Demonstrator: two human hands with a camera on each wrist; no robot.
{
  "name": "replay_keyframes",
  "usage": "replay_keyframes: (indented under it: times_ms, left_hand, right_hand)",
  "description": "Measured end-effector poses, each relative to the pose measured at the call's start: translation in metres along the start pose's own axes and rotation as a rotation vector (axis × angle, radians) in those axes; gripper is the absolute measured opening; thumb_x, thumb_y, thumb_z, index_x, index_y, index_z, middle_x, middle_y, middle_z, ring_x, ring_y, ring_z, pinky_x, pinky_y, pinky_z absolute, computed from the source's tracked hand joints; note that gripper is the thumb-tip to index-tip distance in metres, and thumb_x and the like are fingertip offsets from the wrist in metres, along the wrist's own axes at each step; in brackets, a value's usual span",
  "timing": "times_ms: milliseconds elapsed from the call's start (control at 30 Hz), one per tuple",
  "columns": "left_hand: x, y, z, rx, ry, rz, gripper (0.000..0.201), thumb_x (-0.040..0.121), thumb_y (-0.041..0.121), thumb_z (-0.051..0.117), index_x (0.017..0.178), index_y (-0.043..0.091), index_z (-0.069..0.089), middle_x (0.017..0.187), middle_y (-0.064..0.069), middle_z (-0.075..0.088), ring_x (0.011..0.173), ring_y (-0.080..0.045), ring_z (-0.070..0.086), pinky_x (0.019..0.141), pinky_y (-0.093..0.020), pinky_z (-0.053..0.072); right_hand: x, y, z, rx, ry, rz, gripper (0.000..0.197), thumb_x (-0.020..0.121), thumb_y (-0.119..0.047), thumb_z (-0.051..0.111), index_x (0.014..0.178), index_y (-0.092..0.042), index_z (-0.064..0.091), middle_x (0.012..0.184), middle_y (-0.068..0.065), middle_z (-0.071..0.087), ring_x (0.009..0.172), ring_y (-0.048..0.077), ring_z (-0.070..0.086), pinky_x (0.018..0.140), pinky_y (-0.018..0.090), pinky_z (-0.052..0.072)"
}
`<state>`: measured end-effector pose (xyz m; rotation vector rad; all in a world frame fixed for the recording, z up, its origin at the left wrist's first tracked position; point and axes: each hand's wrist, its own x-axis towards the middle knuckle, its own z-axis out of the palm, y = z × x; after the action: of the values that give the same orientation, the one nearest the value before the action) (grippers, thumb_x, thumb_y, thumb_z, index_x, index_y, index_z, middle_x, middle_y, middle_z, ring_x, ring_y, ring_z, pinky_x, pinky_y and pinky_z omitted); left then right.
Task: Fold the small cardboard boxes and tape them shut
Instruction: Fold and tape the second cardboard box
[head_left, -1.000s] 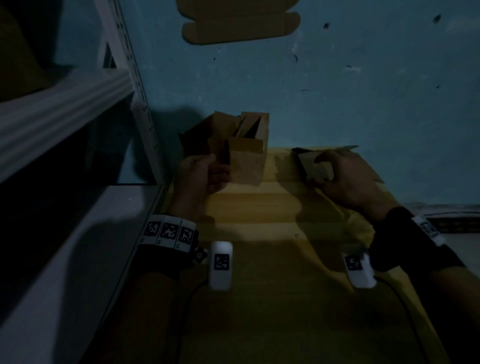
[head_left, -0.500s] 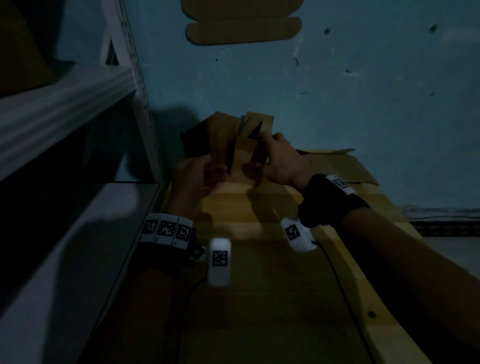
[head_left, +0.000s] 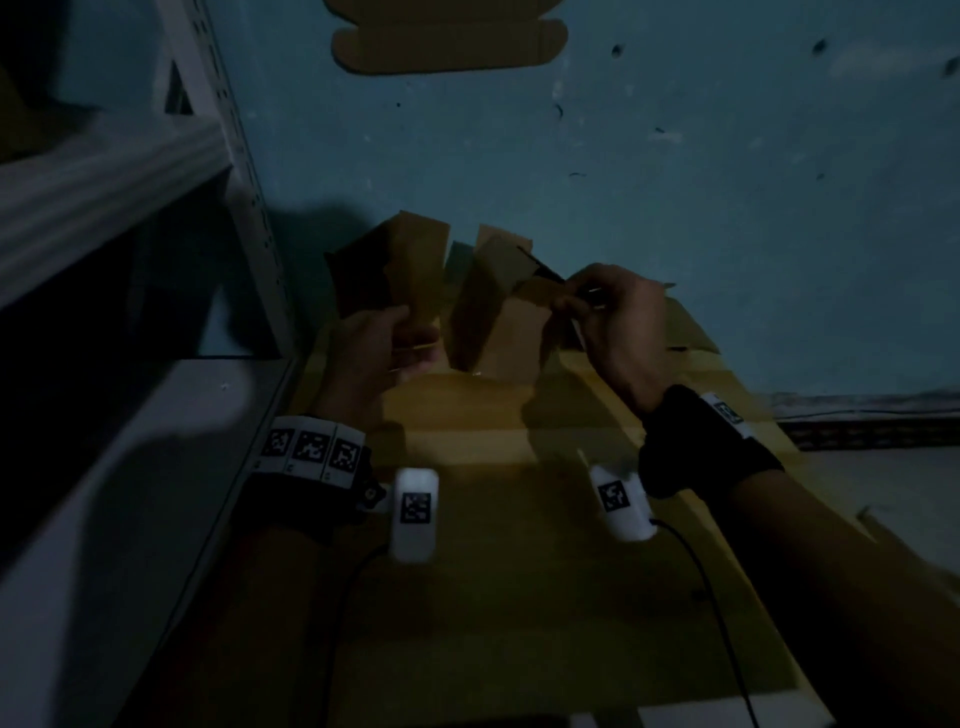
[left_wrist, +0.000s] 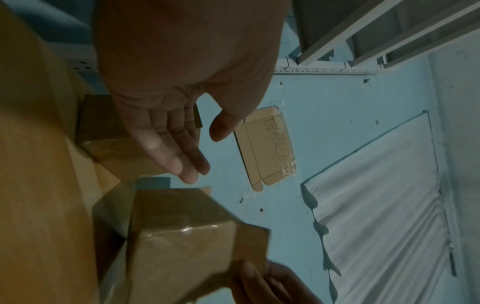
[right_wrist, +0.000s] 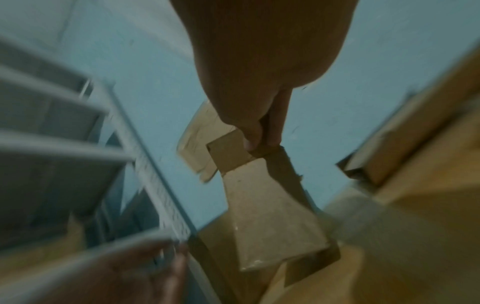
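A small brown cardboard box (head_left: 493, 322) stands tilted at the back of the table, its top flaps up. My right hand (head_left: 566, 301) pinches one top flap (right_wrist: 231, 152) between thumb and fingers; the taped box body (right_wrist: 270, 222) hangs below. My left hand (head_left: 410, 338) hovers open just left of it, fingers straight and holding nothing (left_wrist: 205, 152). Behind the left hand a second brown box (head_left: 410, 270) stands by the wall, also seen in the left wrist view (left_wrist: 109, 142). The held box (left_wrist: 182, 236) lies below the left palm.
A grey metal shelf unit (head_left: 104, 171) rises close on the left. A flattened carton (head_left: 447, 41) is taped to the blue wall. Flat cardboard sheets (head_left: 685, 338) lie at the back right of the wooden table (head_left: 493, 571). A white cloth (left_wrist: 376, 195) hangs farther off.
My right hand came over from the flat cardboard on the right, took the box's flap and drew the box rightward, away from the second box. My left hand let go and opened.
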<state>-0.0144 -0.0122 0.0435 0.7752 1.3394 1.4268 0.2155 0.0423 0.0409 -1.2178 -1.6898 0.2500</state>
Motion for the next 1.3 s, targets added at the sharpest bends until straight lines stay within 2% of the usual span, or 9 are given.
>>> replay_keyframes:
  times_ms: [133, 333, 633, 733, 800, 933, 1033, 1133, 1300]
  left_hand:
    - [-0.002, -0.004, 0.007, 0.065, -0.015, -0.025, 0.023, 0.100, 0.025, 0.051, 0.111, 0.007, 0.061, 0.097, -0.012, 0.071, 0.072, -0.017, 0.068, 0.061, -0.025, 0.056]
    - [-0.004, -0.012, 0.010, 0.184, -0.003, -0.046, 0.035, 0.096, 0.041, 0.054, 0.120, 0.015, 0.060, 0.120, -0.009, 0.064, 0.107, -0.026, 0.062, 0.098, -0.048, 0.049]
    - [-0.004, -0.022, 0.021, 0.174, -0.343, -0.192, 0.035, 0.098, 0.043, 0.050, 0.117, 0.017, 0.061, 0.112, -0.007, 0.068, 0.098, -0.023, 0.068, 0.087, -0.038, 0.053]
    - [-0.004, -0.025, 0.022, 0.211, -0.359, -0.223, 0.025, 0.096, 0.041, 0.053, 0.103, 0.018, 0.060, 0.085, -0.004, 0.073, 0.069, -0.016, 0.070, 0.067, -0.030, 0.058]
    - [-0.004, -0.024, 0.020, 0.171, -0.348, -0.226, 0.022, 0.096, 0.040, 0.056, 0.098, 0.019, 0.063, 0.075, -0.001, 0.075, 0.074, -0.020, 0.071, 0.080, -0.035, 0.058]
    - [-0.004, -0.021, 0.018, 0.119, -0.304, -0.179, 0.040, 0.087, 0.043, 0.067, 0.116, 0.016, 0.065, 0.112, -0.010, 0.071, 0.110, -0.030, 0.065, 0.100, -0.049, 0.050]
    - [-0.002, -0.020, 0.018, 0.066, -0.253, -0.130, 0.064, 0.078, 0.047, 0.072, 0.133, 0.018, 0.056, 0.123, -0.007, 0.067, 0.111, -0.028, 0.065, 0.095, -0.047, 0.052]
    - [-0.002, -0.020, 0.017, 0.112, -0.228, -0.068, 0.086, 0.065, 0.051, 0.078, 0.139, 0.021, 0.048, 0.126, -0.004, 0.063, 0.112, -0.027, 0.063, 0.095, -0.047, 0.052]
    - [0.000, -0.021, 0.018, 0.117, -0.228, 0.001, 0.087, 0.062, 0.069, 0.077, 0.131, 0.020, 0.058, 0.124, -0.006, 0.065, 0.111, -0.029, 0.063, 0.096, -0.050, 0.051]
  right_hand:
    - [-0.024, 0.008, -0.019, 0.298, 0.086, 0.150, 0.004, 0.088, -0.002, 0.072, 0.086, -0.003, 0.070, 0.084, 0.010, 0.074, 0.080, 0.024, 0.073, 0.076, 0.044, 0.061]
    - [-0.051, 0.026, -0.035, 0.602, 0.117, 0.272, 0.015, 0.088, 0.005, 0.068, 0.100, 0.014, 0.066, 0.092, 0.026, 0.070, 0.084, 0.031, 0.068, 0.081, 0.050, 0.058]
    - [-0.061, 0.043, -0.023, 0.763, -0.014, 0.416, 0.008, 0.096, -0.001, 0.060, 0.092, 0.006, 0.060, 0.087, 0.020, 0.055, 0.076, 0.015, 0.062, 0.077, 0.028, 0.056]
    - [-0.059, 0.046, -0.017, 0.790, -0.025, 0.483, 0.022, 0.096, -0.005, 0.063, 0.107, 0.013, 0.059, 0.094, 0.020, 0.062, 0.085, 0.019, 0.065, 0.082, 0.030, 0.056]
    - [-0.055, 0.043, -0.014, 0.802, -0.032, 0.555, 0.037, 0.097, -0.011, 0.063, 0.126, 0.010, 0.055, 0.106, 0.017, 0.068, 0.093, 0.021, 0.069, 0.082, 0.027, 0.058]
    - [-0.050, 0.022, -0.017, 0.757, -0.208, 0.674, 0.047, 0.102, -0.042, 0.052, 0.139, -0.014, 0.053, 0.127, 0.013, 0.067, 0.114, 0.023, 0.067, 0.080, 0.027, 0.059]
    - [-0.053, 0.010, -0.021, 0.776, -0.333, 0.726, 0.056, 0.100, -0.056, 0.044, 0.125, -0.010, 0.062, 0.137, 0.030, 0.055, 0.125, 0.048, 0.053, 0.107, 0.055, 0.046]
    - [-0.055, 0.007, -0.021, 0.817, -0.433, 0.692, 0.040, 0.097, -0.055, 0.052, 0.123, -0.025, 0.061, 0.125, 0.012, 0.067, 0.115, 0.031, 0.067, 0.102, 0.051, 0.052]
    - [-0.054, 0.005, -0.019, 0.849, -0.394, 0.710, 0.045, 0.092, -0.043, 0.064, 0.128, -0.016, 0.057, 0.128, 0.014, 0.065, 0.114, 0.030, 0.067, 0.099, 0.053, 0.055]
